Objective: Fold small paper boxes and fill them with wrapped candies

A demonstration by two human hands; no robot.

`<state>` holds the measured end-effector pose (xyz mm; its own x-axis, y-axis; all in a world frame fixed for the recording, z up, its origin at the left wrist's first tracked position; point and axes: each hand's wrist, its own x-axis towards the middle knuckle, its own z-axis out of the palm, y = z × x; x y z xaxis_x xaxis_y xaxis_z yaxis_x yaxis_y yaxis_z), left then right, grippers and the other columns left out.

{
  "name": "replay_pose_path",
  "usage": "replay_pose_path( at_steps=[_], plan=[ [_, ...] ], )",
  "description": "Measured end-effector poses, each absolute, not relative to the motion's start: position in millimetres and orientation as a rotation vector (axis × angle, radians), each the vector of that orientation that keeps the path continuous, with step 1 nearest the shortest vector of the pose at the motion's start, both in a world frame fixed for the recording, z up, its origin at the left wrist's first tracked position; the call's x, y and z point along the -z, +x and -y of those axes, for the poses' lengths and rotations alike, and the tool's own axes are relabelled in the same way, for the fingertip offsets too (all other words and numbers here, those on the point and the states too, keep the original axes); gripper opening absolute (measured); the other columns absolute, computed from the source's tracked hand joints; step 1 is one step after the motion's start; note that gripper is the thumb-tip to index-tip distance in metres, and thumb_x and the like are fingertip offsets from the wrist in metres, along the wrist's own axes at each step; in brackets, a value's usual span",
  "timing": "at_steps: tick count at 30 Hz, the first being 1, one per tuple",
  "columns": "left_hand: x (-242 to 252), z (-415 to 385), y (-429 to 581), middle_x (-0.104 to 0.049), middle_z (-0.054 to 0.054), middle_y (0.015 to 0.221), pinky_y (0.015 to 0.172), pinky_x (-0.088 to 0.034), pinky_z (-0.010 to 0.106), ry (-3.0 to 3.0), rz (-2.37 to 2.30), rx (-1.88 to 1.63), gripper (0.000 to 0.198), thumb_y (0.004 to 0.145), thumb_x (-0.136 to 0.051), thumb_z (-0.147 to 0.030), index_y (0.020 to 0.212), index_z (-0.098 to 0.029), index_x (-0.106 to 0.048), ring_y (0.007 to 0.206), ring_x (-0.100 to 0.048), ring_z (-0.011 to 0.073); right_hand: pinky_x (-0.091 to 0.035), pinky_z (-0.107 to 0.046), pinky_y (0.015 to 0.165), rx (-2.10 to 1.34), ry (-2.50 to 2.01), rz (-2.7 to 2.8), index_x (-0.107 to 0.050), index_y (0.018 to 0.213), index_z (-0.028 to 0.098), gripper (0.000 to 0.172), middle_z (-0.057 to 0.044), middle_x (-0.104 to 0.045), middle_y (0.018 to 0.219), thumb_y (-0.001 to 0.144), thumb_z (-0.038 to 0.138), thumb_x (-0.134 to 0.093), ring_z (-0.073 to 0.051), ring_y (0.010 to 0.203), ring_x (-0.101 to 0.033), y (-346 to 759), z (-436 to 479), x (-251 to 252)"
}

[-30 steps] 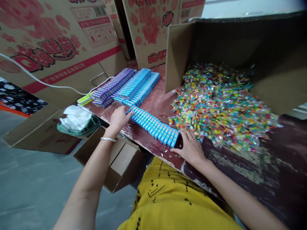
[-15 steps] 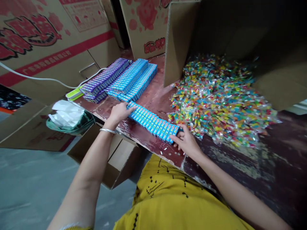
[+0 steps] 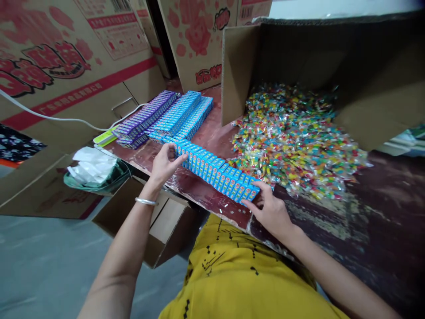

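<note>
Grey floor (image 3: 49,261) spreads below the worn, dark red tabletop (image 3: 217,119); behind stands a tall, red-printed cardboard carton (image 3: 113,88). A plain brown cardboard box (image 3: 235,75), open at the side, shelters a heap of clear-wrapped multicoloured sweets (image 3: 292,146), and another open carton (image 3: 179,230) sits under the front edge. Left of the sweets are stacked blue boxes (image 3: 191,110). Nearer the person, a long row of small blue printed cardboard boxes (image 3: 215,173) spans the two hands: the left hand (image 3: 164,164) grips one end, the right hand (image 3: 270,212) the other. I cannot tell whether it is lifted. Nothing visible binds it, so uneven pressure could buckle the middle and spill boxes over the edge; small white scraps (image 3: 226,205) might catch beneath
</note>
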<state>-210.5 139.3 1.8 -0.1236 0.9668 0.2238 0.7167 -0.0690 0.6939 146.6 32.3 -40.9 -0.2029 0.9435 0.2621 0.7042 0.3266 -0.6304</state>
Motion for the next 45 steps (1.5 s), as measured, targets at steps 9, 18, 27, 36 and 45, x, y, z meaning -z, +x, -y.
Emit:
replay_pose_path(
  at_steps=[9, 18, 27, 36, 45],
  plan=[
    [16, -128, -211, -0.068, 0.011, 0.117, 0.094, -0.052, 0.037, 1.738, -1.689, -0.91, 0.067, 0.076, -0.068, -0.063, 0.123, -0.016, -0.059, 0.105, -0.065, 0.0258, -0.053, -0.033, 0.061, 0.134, -1.277, 2.319, -0.026, 0.158, 0.02, 0.066, -0.006, -0.075, 0.095, 0.1, 0.037, -0.055, -0.022, 0.075, -0.073, 158, -25, 52],
    [-35, -149, -187, -0.072, 0.015, 0.107, 0.082, -0.049, 0.035, 2.076, -1.958, -0.175, 0.071, 0.075, -0.056, -0.079, 0.106, -0.015, -0.066, 0.097, -0.066, 0.0317, -0.053, -0.033, 0.063, 0.11, -1.273, 2.38, -0.03, 0.158, 0.017, 0.063, -0.008, -0.071, 0.089, 0.103, 0.039, -0.049, -0.023, 0.077, -0.068, 162, -22, 44],
    [-47, -148, -176, -0.072, 0.016, 0.102, 0.076, -0.048, 0.035, 2.085, -2.037, 0.1, 0.07, 0.074, -0.058, -0.079, 0.101, -0.015, -0.067, 0.094, -0.068, 0.034, -0.039, -0.054, 0.113, 0.225, -1.246, 2.431, -0.057, 0.141, 0.016, 0.049, -0.019, -0.047, 0.152, 0.098, 0.039, -0.056, -0.036, 0.141, -0.04, 166, -27, 11],
    [-49, -148, -177, -0.069, 0.02, 0.12, 0.09, -0.048, 0.036, 2.106, -1.988, 0.037, 0.077, 0.077, -0.057, -0.076, 0.119, -0.012, -0.063, 0.111, -0.065, 0.0357, -0.029, -0.053, 0.123, 0.083, -1.072, 2.471, -0.008, 0.162, 0.013, 0.082, -0.018, -0.035, 0.161, 0.099, 0.038, -0.054, -0.031, 0.152, -0.027, 168, -31, 32],
    [-44, -149, -179, -0.068, 0.018, 0.125, 0.092, -0.048, 0.036, 2.04, -2.044, -0.058, 0.075, 0.085, -0.043, -0.076, 0.123, -0.013, -0.062, 0.113, -0.066, 0.0353, -0.02, -0.055, 0.126, -0.02, -1.041, 2.541, -0.003, 0.162, 0.012, 0.093, -0.017, -0.021, 0.167, 0.096, 0.053, -0.054, -0.031, 0.156, -0.013, 171, -37, 19]
  ],
)
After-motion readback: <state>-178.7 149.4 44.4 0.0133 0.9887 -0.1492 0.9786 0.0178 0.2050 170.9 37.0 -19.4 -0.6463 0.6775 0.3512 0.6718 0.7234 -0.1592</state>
